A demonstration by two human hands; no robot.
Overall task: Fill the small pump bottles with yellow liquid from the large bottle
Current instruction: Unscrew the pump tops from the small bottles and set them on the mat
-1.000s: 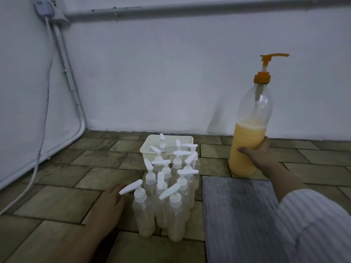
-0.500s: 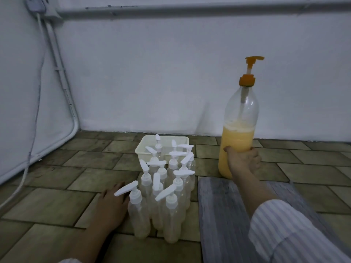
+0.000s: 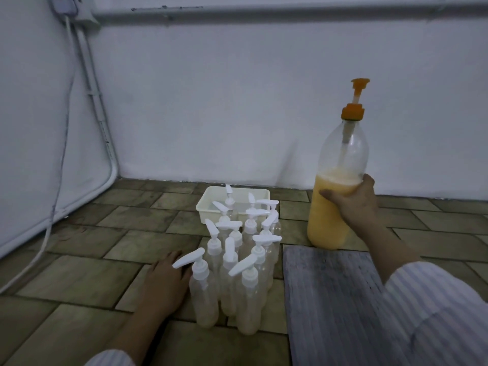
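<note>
my right hand (image 3: 355, 204) grips the large bottle (image 3: 335, 199) right of the small pump bottles (image 3: 237, 262), my left hand (image 3: 166, 281) lying flat, fingers loose, just left of them.

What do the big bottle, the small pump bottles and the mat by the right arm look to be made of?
Large bottle: clear glossy plastic, liquid visible through it, orange plastic pump.
Small pump bottles: translucent plastic, opaque white pump heads.
Mat: grey, matte, streaked; weathered wood or woven fabric, cannot tell which.

White plastered walls (image 3: 237, 101), grey pipe (image 3: 264, 10) overhead, cable (image 3: 60, 165) down left wall, olive tiled floor (image 3: 79, 260), dim light
</note>
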